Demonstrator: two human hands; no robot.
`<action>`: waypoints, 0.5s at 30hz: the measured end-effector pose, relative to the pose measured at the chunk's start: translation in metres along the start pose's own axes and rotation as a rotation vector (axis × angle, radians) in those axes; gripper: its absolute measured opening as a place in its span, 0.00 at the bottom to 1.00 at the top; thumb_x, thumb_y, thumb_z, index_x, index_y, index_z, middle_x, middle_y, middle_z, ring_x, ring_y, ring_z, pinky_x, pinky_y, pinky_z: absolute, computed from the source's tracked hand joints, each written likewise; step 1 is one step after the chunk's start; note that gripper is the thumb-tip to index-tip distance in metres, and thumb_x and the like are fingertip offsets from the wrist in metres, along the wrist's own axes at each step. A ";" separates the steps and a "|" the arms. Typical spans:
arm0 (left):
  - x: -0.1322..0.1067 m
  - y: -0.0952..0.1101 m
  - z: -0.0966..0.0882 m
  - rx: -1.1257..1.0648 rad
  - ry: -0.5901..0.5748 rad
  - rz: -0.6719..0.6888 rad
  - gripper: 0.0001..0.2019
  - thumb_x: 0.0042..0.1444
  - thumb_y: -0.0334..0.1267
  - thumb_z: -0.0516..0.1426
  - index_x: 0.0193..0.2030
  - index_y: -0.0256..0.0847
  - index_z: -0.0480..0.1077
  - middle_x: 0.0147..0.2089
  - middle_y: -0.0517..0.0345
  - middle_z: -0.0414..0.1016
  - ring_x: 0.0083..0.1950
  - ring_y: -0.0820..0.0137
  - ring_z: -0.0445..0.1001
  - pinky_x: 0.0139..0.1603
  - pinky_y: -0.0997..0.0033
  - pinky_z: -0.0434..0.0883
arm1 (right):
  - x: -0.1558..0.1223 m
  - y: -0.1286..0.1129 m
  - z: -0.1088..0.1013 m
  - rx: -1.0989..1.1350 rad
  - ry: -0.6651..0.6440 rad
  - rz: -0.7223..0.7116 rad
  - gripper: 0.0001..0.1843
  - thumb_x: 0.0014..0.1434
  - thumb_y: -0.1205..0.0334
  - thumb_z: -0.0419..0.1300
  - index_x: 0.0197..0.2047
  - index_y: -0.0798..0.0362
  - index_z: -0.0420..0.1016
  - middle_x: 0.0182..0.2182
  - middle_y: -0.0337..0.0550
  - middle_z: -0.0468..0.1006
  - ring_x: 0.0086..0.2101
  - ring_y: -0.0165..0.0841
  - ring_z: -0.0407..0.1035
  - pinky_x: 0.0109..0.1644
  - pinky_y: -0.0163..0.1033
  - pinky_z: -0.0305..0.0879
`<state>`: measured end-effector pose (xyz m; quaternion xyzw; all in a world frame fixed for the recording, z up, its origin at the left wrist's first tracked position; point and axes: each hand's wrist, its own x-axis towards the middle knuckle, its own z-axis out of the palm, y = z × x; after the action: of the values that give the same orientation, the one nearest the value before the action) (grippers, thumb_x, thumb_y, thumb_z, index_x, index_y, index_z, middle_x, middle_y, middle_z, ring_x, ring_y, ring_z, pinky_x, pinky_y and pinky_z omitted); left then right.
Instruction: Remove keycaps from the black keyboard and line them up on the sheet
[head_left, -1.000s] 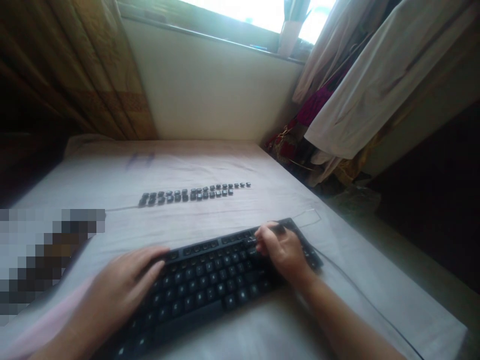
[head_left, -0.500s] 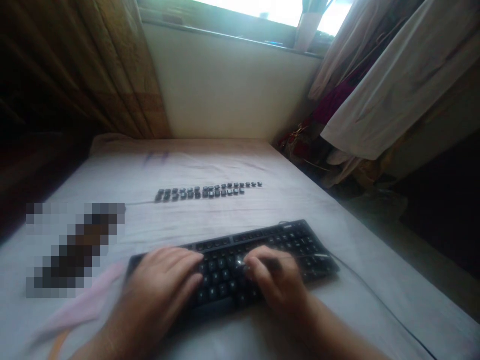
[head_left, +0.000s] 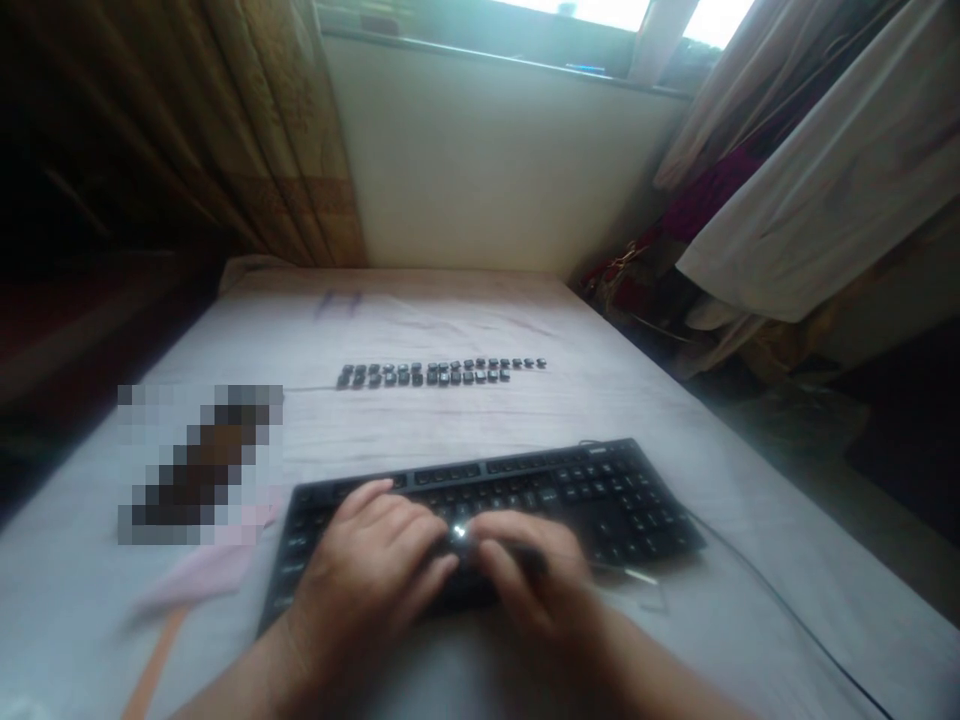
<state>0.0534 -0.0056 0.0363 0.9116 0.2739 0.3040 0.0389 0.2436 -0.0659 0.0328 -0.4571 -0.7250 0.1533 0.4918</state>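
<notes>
A black keyboard [head_left: 600, 490] lies on a white sheet [head_left: 450, 420] in front of me. My left hand [head_left: 367, 580] rests flat on its left half, fingers stretched over the keys and holding nothing. My right hand [head_left: 536, 585] is blurred and curled around a thin dark tool [head_left: 517, 555]. The tool's bright tip [head_left: 460, 535] touches the keys in the middle of the keyboard, just beside my left fingertips. Farther back on the sheet, several loose black keycaps [head_left: 442, 373] lie in two neat rows.
The keyboard's cable [head_left: 787, 610] runs off to the right front. A pink cloth [head_left: 202, 575] lies left of the keyboard, below a pixelated patch [head_left: 199, 465]. A brown curtain [head_left: 285, 150] hangs at the back left, and clothes [head_left: 810, 200] hang at the right.
My right hand has moved from the keyboard's upper right to its middle with the tool. My left hand has slid right to meet it. The view has shifted left.
</notes>
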 end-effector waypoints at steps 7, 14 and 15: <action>0.001 -0.001 -0.001 0.135 0.014 0.076 0.07 0.61 0.36 0.52 0.37 0.42 0.72 0.34 0.60 0.79 0.35 0.69 0.76 0.57 0.60 0.61 | 0.000 0.001 0.001 -0.113 -0.033 -0.111 0.13 0.60 0.70 0.54 0.48 0.53 0.71 0.36 0.46 0.81 0.34 0.32 0.77 0.40 0.36 0.74; 0.002 0.002 -0.002 0.184 0.027 0.107 0.08 0.62 0.35 0.52 0.37 0.40 0.72 0.33 0.61 0.79 0.35 0.69 0.76 0.57 0.59 0.61 | 0.001 0.005 0.001 -0.216 -0.001 -0.129 0.11 0.61 0.71 0.53 0.46 0.55 0.71 0.34 0.46 0.80 0.33 0.32 0.75 0.39 0.35 0.72; 0.002 0.002 -0.003 0.175 0.022 0.098 0.08 0.62 0.35 0.52 0.37 0.40 0.72 0.33 0.61 0.79 0.34 0.69 0.75 0.57 0.59 0.61 | 0.002 0.007 -0.001 -0.241 0.009 -0.121 0.11 0.61 0.71 0.53 0.46 0.55 0.71 0.34 0.46 0.80 0.32 0.32 0.75 0.38 0.34 0.72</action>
<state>0.0537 -0.0064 0.0404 0.9204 0.2547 0.2906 -0.0589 0.2476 -0.0610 0.0298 -0.4689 -0.7622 0.0330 0.4451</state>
